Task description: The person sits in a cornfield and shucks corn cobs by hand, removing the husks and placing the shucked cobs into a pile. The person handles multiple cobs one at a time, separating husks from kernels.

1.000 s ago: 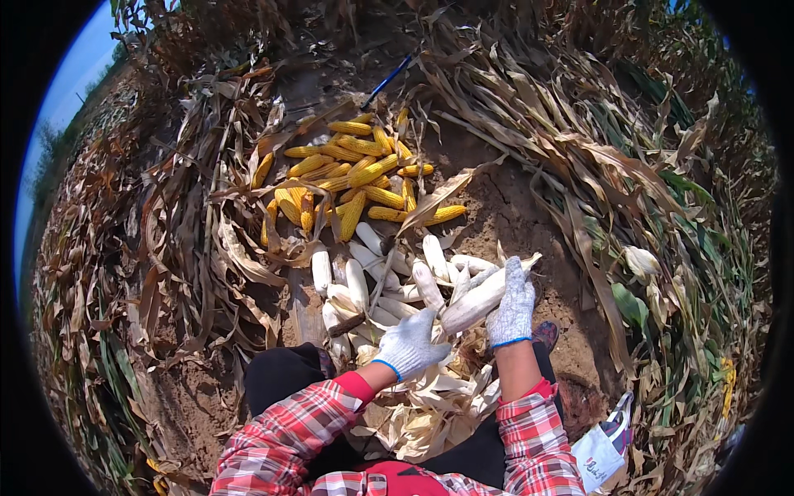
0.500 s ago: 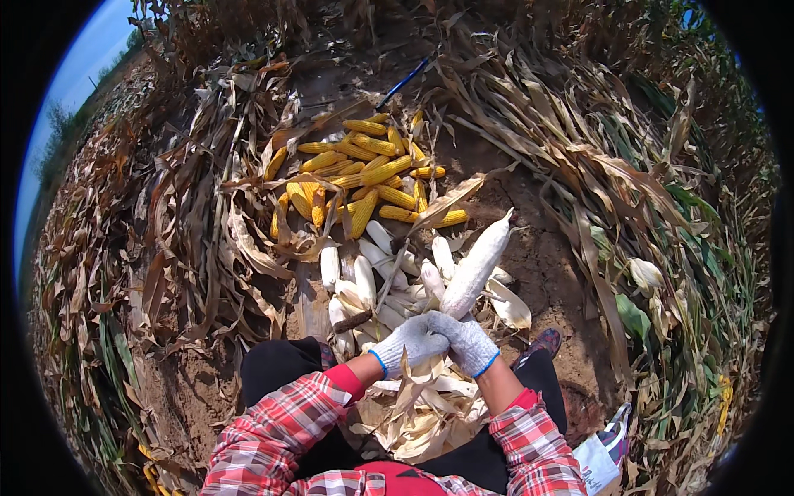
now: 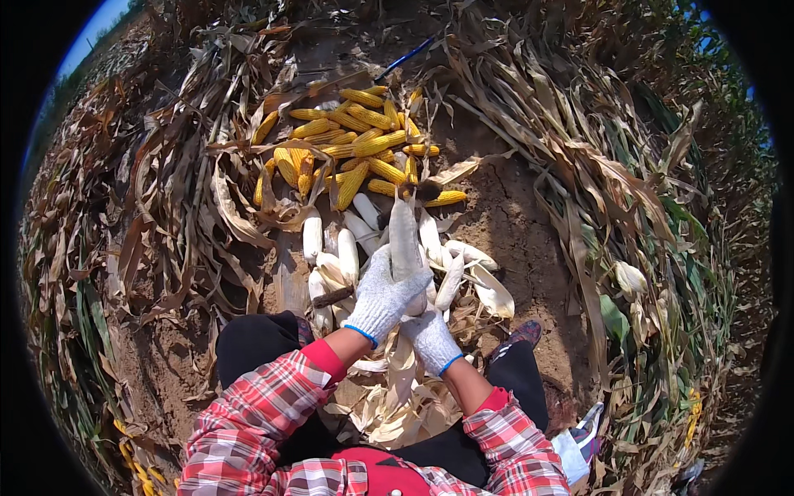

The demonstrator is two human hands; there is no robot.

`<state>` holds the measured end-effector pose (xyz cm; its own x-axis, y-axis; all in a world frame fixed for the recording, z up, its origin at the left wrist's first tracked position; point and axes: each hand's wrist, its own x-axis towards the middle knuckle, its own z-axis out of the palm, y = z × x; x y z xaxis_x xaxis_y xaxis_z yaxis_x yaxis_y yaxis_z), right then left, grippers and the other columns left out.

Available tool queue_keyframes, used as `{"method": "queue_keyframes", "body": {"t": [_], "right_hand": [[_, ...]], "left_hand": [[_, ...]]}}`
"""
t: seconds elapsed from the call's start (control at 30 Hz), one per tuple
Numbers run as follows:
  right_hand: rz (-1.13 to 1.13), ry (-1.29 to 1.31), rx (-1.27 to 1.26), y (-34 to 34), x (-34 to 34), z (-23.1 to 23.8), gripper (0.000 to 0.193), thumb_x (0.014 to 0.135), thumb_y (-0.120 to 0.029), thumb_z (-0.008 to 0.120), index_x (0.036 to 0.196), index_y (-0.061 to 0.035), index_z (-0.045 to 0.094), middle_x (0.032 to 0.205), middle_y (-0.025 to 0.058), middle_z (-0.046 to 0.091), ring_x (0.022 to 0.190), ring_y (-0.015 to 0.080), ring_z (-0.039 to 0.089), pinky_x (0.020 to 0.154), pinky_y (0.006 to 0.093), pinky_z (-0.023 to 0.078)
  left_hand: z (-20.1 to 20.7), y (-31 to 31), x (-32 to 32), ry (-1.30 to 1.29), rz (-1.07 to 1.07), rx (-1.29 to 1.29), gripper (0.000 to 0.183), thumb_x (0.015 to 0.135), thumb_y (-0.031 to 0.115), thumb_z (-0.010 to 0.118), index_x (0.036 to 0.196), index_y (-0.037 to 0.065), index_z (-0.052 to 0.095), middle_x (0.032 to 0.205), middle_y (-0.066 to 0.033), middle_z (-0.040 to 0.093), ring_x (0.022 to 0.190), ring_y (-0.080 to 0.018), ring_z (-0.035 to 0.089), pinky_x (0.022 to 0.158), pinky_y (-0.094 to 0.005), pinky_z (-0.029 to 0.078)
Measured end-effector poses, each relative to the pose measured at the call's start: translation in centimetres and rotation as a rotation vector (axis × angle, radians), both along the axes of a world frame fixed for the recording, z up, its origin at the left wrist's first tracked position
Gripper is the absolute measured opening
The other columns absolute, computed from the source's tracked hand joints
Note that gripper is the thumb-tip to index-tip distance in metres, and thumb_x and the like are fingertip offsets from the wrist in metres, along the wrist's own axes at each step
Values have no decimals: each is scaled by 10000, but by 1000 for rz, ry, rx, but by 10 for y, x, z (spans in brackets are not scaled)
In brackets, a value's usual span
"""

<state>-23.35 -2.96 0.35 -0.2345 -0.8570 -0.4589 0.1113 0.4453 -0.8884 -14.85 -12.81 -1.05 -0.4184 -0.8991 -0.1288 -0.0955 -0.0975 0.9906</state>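
Observation:
An ear of corn (image 3: 404,236) in pale husk points away from me, its tip near the yellow cobs. My left hand (image 3: 385,293), in a white knitted glove with a blue cuff edge, is closed round its lower half, the thumb lying across it. At the butt end, my right hand (image 3: 432,339) in a matching glove has its fingers curled in; they are partly hidden. A loose strip of husk (image 3: 402,364) hangs below the hands. Beyond them lie several more ears in pale husk (image 3: 347,255).
A heap of bare yellow cobs (image 3: 364,145) lies farther off, with a blue rod (image 3: 405,58) behind it. Dry stalks (image 3: 571,182) are piled along both sides. Peeled husks (image 3: 405,422) lie between my legs; a white bag (image 3: 572,455) rests at the lower right.
The ear has swung from leaning right to pointing straight away from me. My left hand has moved up and closed round it, while my right hand has shifted down and left to its butt.

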Motion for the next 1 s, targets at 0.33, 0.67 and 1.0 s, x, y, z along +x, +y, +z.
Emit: {"method": "queue_keyframes", "body": {"t": [0.33,0.67,1.0], "right_hand": [[239,364,-144,13,35,-30,260,903,-216,586,1092,-40,619,963,207,679,914,316,669,785,415,522],[592,581,-88,66,57,-19,292,864,-275,524,921,-13,642,864,251,659,826,421,644,751,497,517],[864,896,-39,71,14,-4,296,865,-284,582,1043,-52,626,813,193,683,758,366,682,666,475,547]], "left_hand": [[8,11,12,-106,132,62,584,717,316,782,1137,-32,571,1021,-196,661,952,-304,655,846,-388,517],[4,29,57,-201,-388,408,516,791,173,741,1227,-17,541,1075,-95,638,960,-174,609,849,-336,509],[26,27,67,-125,-592,501,626,816,182,778,1332,-22,488,1130,-97,626,984,-151,608,846,-303,514]]}}
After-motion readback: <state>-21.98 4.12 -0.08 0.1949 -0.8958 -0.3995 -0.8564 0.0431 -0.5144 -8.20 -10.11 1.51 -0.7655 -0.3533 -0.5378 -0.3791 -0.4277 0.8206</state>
